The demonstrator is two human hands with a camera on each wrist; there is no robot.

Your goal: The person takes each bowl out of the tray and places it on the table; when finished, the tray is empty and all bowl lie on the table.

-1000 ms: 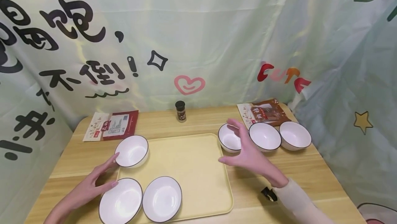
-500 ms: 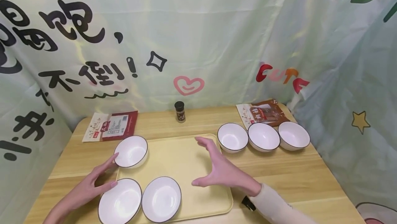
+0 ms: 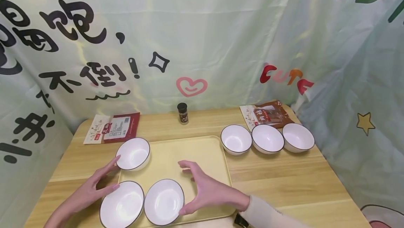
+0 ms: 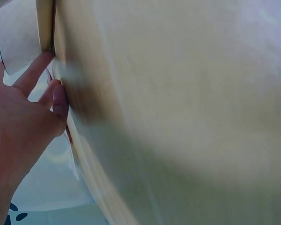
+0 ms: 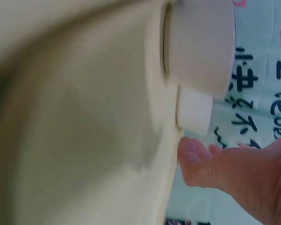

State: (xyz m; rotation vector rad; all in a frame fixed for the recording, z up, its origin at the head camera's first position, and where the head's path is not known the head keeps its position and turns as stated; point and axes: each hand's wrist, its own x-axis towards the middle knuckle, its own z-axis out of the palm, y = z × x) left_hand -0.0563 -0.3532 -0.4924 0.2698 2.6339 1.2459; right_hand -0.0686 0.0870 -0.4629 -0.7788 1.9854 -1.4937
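Note:
Three white, dark-rimmed bowls stand on the left part of a pale yellow tray (image 3: pixel 202 154): a back bowl (image 3: pixel 133 153), a front-left bowl (image 3: pixel 122 205) and a front-middle bowl (image 3: pixel 165 202). My left hand (image 3: pixel 89 189) has spread fingers at the side of the back bowl, its thumb at the rim of the front-left one. In the left wrist view, the fingers reach a white bowl wall (image 4: pixel 18 40). Over the tray, my right hand (image 3: pixel 206 190) is spread, thumb tip right at the front-middle bowl's edge. That hand (image 5: pixel 239 171) holds nothing in the right wrist view.
Right of the tray, three matching bowls stand in a row: a left one (image 3: pixel 236 139), a middle one (image 3: pixel 267 138) and a right one (image 3: pixel 298 137). Behind are a red-and-white packet (image 3: pixel 112 128), a black-capped spice jar (image 3: pixel 182 113) and a brown packet (image 3: pixel 268 114). A printed curtain (image 3: pixel 227 45) hangs behind the table.
My right hand has moved left and toward the front, from beside the right-hand row of bowls across the tray to the front-middle bowl. The left hand and the bowls have stayed in place.

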